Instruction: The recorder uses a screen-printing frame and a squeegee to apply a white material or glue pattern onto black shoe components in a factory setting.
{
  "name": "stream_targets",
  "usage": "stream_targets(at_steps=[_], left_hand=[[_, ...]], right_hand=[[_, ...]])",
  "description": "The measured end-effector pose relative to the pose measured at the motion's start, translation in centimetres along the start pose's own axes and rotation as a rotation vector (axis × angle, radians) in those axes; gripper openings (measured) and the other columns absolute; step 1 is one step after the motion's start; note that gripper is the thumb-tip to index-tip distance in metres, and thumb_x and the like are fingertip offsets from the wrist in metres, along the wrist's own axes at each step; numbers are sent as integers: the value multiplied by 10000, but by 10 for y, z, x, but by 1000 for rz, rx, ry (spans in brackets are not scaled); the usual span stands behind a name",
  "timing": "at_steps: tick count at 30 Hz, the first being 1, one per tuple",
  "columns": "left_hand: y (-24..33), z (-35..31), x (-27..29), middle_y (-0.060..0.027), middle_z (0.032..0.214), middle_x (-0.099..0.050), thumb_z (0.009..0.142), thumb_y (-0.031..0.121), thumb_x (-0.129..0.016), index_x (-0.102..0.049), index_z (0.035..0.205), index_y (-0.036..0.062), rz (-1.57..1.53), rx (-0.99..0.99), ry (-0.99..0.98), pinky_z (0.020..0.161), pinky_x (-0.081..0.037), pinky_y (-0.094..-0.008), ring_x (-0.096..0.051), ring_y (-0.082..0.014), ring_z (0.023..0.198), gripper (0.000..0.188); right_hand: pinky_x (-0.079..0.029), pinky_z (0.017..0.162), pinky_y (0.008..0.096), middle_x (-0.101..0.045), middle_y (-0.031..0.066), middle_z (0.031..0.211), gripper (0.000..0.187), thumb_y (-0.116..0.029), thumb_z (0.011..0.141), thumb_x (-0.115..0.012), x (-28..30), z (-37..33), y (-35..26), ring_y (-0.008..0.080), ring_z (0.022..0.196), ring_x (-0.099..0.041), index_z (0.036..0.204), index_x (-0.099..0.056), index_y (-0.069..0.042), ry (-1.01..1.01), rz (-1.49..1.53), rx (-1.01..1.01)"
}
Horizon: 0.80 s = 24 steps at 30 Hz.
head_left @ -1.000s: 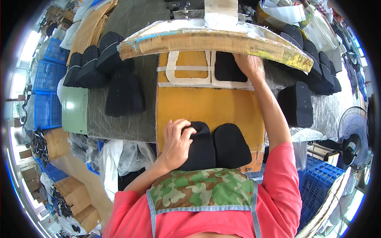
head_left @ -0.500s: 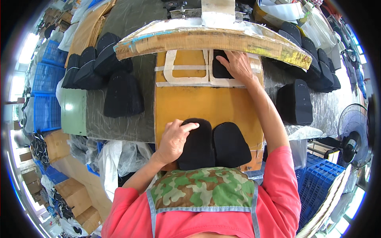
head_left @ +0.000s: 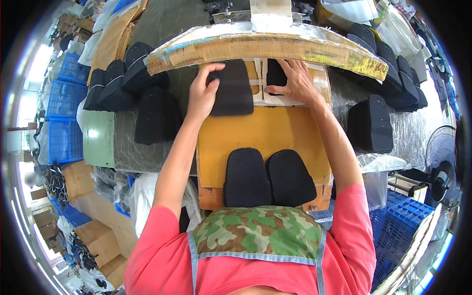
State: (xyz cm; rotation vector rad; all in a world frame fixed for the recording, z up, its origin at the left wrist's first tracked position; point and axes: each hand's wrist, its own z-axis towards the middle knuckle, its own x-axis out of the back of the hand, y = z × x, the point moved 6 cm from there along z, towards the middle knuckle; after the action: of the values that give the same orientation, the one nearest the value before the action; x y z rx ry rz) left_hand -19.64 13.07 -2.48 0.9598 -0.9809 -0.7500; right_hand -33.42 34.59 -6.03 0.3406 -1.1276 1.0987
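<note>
My left hand (head_left: 203,92) grips the left edge of a black rounded pad (head_left: 234,89), held over the left opening of a white frame (head_left: 262,88). Slightly blurred, that pad hides most of this opening. My right hand (head_left: 298,82) lies with fingers spread on another black pad (head_left: 276,78) inside the frame's right opening. Its fingertips reach close under the thick wooden-edged board (head_left: 268,48). On the yellow board (head_left: 260,130), near my apron, lie two more pads: a mesh-textured one (head_left: 247,178) at left and a smoother black one (head_left: 292,178) at right.
Stacks of black pads stand on the table at left (head_left: 156,118) and right (head_left: 369,124). The wooden-edged board overhangs the far part of the work area. Blue crates (head_left: 400,216) and a fan (head_left: 441,167) are at the right, cardboard boxes (head_left: 98,238) at the lower left.
My left hand has moved forward from the near pads, carrying a black pad to the frame's left opening. A mesh-textured pad now shows at the near left. My right hand's fingers have spread more.
</note>
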Motion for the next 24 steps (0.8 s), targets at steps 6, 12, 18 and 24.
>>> stream_targets(at_steps=[6, 12, 18, 24], left_hand=[[-35, 56, -32, -198, 1194, -600, 873, 69, -589, -576, 1221, 14, 608, -140, 52, 993, -394, -440, -536, -372, 1139, 352], [-23, 42, -56, -289, 1223, -520, 895, 168, -576, -478, 1260, -61, 734, -347, -15, 982, -354, -537, -464, -463, 1134, 442], [-21, 34, -59, -235, 1296, -477, 924, 174, -565, -424, 1304, 8, 791, -350, 17, 1064, -301, -510, -429, -398, 1239, 438], [-15, 34, -56, -225, 1277, -502, 941, 202, -554, -426, 1296, -13, 848, -282, -164, 1089, -287, -486, -445, -385, 1235, 434]], right_hand=[[-265, 1128, 495, -446, 225, 1404, 1106, -750, 610, -720, 4, 0, -2, 381, 1346, -366, 1418, -421, -55, 26, 16, -39], [-245, 1136, 480, -439, 234, 1428, 1068, -674, 632, -758, 3, -1, 1, 372, 1370, -352, 1426, -418, -46, -53, 70, -99], [-269, 1126, 477, -455, 227, 1420, 1054, -688, 618, -756, 4, 2, 0, 365, 1361, -368, 1408, -456, -58, 2, 72, -73], [-281, 1114, 478, -480, 234, 1390, 1028, -705, 638, -732, 3, -1, 3, 379, 1339, -389, 1395, -469, -61, -1, 57, -68]])
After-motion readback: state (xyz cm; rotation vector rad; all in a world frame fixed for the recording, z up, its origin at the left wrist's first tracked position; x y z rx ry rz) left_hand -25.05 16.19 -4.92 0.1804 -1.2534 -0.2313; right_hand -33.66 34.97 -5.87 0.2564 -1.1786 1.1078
